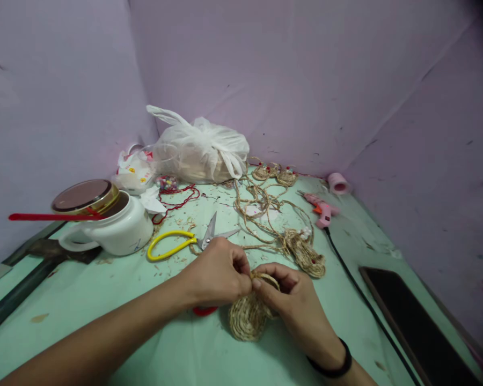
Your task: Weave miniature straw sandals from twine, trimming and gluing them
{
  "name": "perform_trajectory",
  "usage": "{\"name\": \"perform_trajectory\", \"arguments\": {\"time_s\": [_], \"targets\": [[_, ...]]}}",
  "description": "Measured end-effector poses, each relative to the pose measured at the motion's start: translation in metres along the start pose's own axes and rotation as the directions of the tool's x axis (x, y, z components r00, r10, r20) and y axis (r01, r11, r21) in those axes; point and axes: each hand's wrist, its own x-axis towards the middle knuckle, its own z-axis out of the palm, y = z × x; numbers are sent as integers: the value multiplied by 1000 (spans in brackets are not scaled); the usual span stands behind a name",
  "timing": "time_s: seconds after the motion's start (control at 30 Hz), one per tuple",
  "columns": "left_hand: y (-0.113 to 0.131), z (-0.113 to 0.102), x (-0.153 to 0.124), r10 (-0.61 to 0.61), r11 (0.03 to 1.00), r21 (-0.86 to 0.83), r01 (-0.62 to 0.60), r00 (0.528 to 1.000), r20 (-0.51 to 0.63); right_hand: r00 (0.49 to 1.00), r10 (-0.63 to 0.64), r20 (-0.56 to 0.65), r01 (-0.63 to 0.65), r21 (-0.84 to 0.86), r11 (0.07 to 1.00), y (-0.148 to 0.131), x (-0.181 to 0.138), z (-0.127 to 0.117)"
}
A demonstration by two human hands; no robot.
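Between my hands is a small woven straw slipper [247, 319], its coiled sole toward me and a strap arching at its upper right. My left hand [221, 273] is closed in a pinch at the slipper's upper edge. My right hand [292, 300], with a black band on the wrist, grips the strap between thumb and fingers. The fingertips of both hands nearly meet, and what lies between them is hidden. Just beyond my left hand lie scissors [205, 242] with a yellow handle, blades spread. A red curved piece [204, 311] shows partly beneath my left wrist.
Beyond my hands are a similar slipper [306, 254] and tangled straw cord [260, 203]. At right lie a pink glue gun [324, 210], its black cable and a phone [414, 321]. Left are a white mug [124, 230] and a hammer [44, 262]. A plastic bag [205, 150] stands behind.
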Motion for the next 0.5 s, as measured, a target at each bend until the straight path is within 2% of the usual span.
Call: {"name": "perform_trajectory", "arguments": {"time_s": [0.1, 0.27, 0.5], "targets": [[-6, 3, 3, -19, 993, -115, 22, 999, 31, 998, 36, 45, -38, 61, 997, 2, 2, -4], [-8, 2, 6, -130, 955, -242, 169, 977, 170, 993, 28, 111, -34, 51, 998, 3, 3, -7], [-3, -2, 5, -123, 933, -304, 192, 965, 231, 996, -9, 87, 10, -10, 1000, 2, 2, -4]]}}
